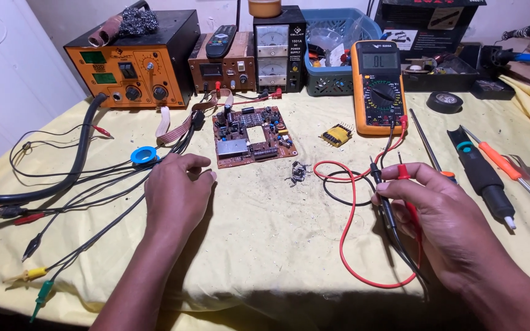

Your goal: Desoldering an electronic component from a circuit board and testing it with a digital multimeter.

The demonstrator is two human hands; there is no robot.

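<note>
My right hand [440,211] grips the black and red multimeter probes [394,178], tips pointing away from me; their red and black leads [348,214] loop over the yellow cloth [265,233] to the orange multimeter [378,86]. My left hand [176,193] rests palm down on the cloth, fingers loosely curled, holding nothing, just left of a brown circuit board [253,136]. A small metal part [299,172] lies between the hands, and a yellow transformer [337,135] sits right of the board.
An orange rework station [133,67], a brown box [223,68] and a black power supply [279,52] line the back. Clip leads [38,273] and a thick hose [75,159] lie left. A blue solder reel [144,154], tape roll [445,102], screwdrivers [498,160] and black tool [483,178] lie around.
</note>
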